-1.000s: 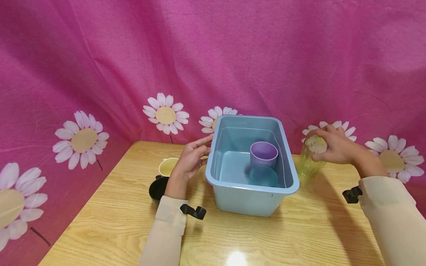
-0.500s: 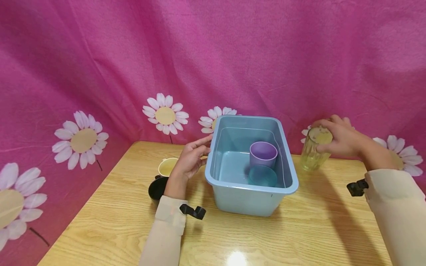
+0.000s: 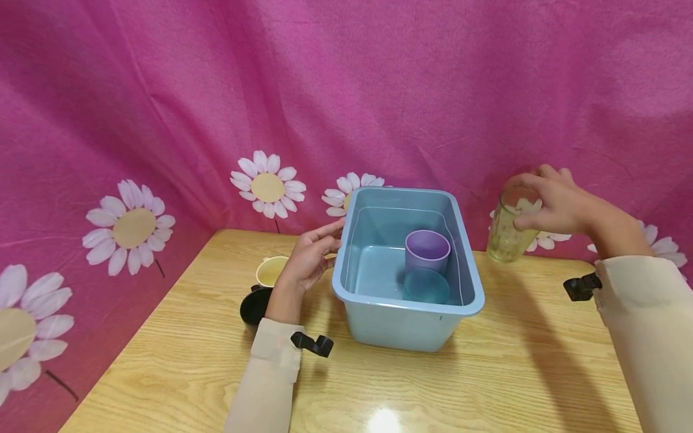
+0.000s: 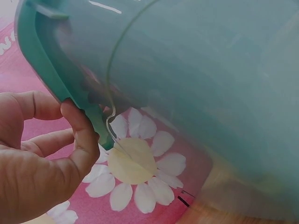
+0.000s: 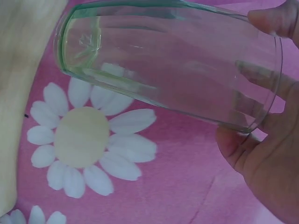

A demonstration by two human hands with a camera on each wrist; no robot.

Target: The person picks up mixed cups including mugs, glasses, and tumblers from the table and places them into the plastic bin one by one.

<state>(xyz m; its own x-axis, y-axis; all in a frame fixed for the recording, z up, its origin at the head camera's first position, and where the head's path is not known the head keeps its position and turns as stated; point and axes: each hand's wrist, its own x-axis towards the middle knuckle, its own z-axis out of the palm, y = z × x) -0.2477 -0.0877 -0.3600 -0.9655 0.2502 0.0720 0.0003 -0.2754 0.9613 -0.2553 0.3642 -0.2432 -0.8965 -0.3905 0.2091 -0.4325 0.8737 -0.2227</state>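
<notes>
My right hand (image 3: 565,207) grips a clear, yellowish drinking glass (image 3: 503,237) near its rim and holds it above the table, right of a blue plastic tub (image 3: 400,328). In the right wrist view the fingers and thumb spread around the mouth of the glass (image 5: 173,60). My left hand (image 3: 308,260) pinches the tub's left rim between thumb and fingers, which the left wrist view shows up close at the rim (image 4: 46,70). Inside the tub, a purple cup (image 3: 428,261) stands behind a see-through teal cup or bowl (image 3: 426,287).
Left of the tub, a pale yellow cup (image 3: 269,273) and a black cup (image 3: 253,308) stand on the wooden table (image 3: 178,361), partly hidden by the left arm. A pink curtain (image 3: 411,96) with daisies hangs along the table's back edge.
My right hand has lifted the glass up off the table, slightly to the right. The left hand and the tub stay put.
</notes>
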